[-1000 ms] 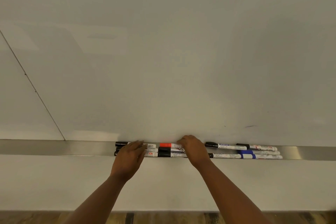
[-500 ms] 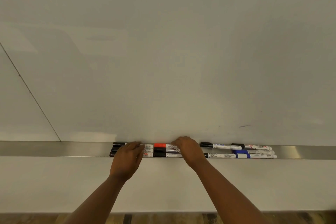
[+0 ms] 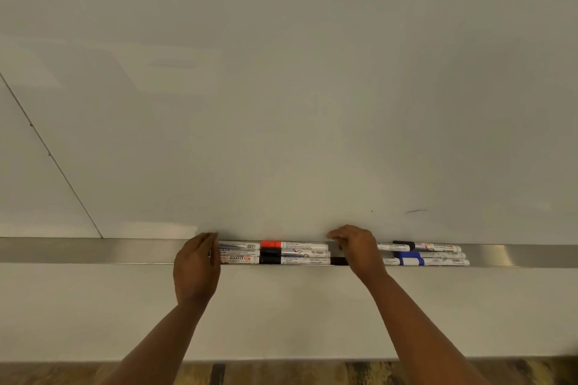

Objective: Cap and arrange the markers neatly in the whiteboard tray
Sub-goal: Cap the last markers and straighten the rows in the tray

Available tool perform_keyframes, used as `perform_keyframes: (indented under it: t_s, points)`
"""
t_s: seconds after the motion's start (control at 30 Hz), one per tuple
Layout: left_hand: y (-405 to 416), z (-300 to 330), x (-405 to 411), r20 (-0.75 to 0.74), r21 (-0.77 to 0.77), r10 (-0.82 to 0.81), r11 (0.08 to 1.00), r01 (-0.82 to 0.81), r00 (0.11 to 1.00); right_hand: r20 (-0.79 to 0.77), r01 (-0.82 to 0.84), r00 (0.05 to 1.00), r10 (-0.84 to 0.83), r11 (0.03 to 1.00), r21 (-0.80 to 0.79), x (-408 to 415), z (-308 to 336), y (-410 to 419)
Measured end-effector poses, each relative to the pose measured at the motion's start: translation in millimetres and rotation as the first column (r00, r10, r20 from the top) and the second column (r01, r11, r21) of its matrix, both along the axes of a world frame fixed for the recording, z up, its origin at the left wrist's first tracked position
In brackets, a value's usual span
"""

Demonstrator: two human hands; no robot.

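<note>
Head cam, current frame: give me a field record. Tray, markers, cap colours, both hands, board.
tray: metal whiteboard tray, runs the full width of the view
markers: several, lying lengthwise in rows, end to end
cap colours seen: red cap, black caps, blue caps
uncapped tips: none visible; parts hidden by hands
left hand: at the left end of the marker group, against the marker ends
right hand: over the middle of the rows, fingers on the markers
whiteboard: mostly clean, faint mark low right
</note>
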State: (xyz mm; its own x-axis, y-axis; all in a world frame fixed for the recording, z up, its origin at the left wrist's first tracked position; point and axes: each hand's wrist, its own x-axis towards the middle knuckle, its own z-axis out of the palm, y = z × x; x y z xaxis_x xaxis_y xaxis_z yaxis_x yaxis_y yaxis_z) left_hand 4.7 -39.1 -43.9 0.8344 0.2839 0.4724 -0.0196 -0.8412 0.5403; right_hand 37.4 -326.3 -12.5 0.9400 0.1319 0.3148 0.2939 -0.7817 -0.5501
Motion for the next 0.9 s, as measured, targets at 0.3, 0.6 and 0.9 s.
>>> perform_keyframes:
  t_s: [0.3, 0.6, 0.9]
  points:
    - [-58.3, 4.0, 9.1, -0.042, 0.268, -0.447, 0.857, 0.441, 0.894, -0.231, 0.013, 0.972, -0.045, 0.991, -0.137, -16.0, 8.7, -52.6]
    - [-90.9, 3.9, 16.6, -0.204, 0.332, -0.528, 0.755, 0.565, 0.825, -0.056, 0.056, 0.995, -0.080, 0.938, -0.343, -14.5, 2.9, -65.1]
    - [-103.3, 4.7, 20.0, -0.241, 0.340, -0.523, 0.744, 0.575, 0.818, -0.096, -0.021, 0.995, -0.022, 0.903, -0.430, -5.7, -13.4, -56.0]
